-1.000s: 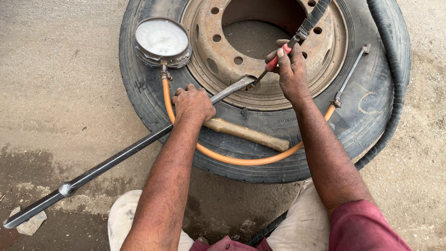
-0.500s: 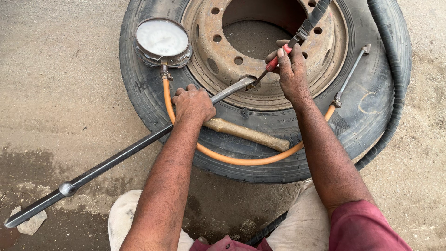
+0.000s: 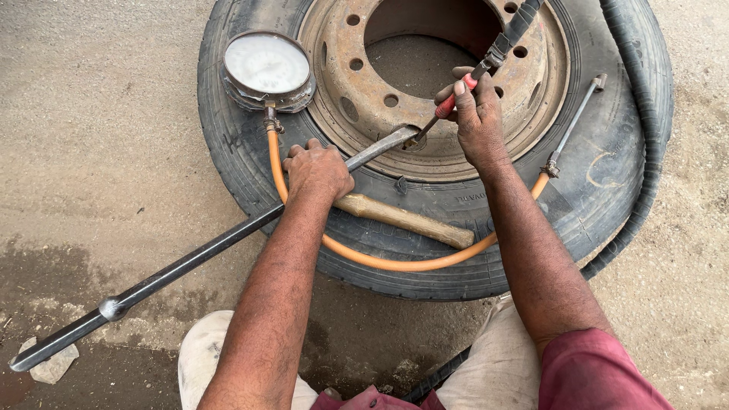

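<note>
A truck tyre (image 3: 228, 144) with a rusty steel rim (image 3: 342, 83) lies flat on the ground. My left hand (image 3: 317, 171) grips a long dark steel bar (image 3: 190, 262), whose flat tip is wedged under the rim's edge. My right hand (image 3: 478, 118) holds a thin red-handled tool (image 3: 448, 106) with its tip at the same spot on the rim. A wooden handle (image 3: 406, 219) rests on the sidewall beside my left hand.
A round pressure gauge (image 3: 267, 67) sits on the tyre, joined to an orange hose (image 3: 395, 262) ending in a metal wand (image 3: 573, 121). A black rubber hose (image 3: 645, 91) curves round the tyre's right side. A small stone (image 3: 55, 366) lies on the damp concrete.
</note>
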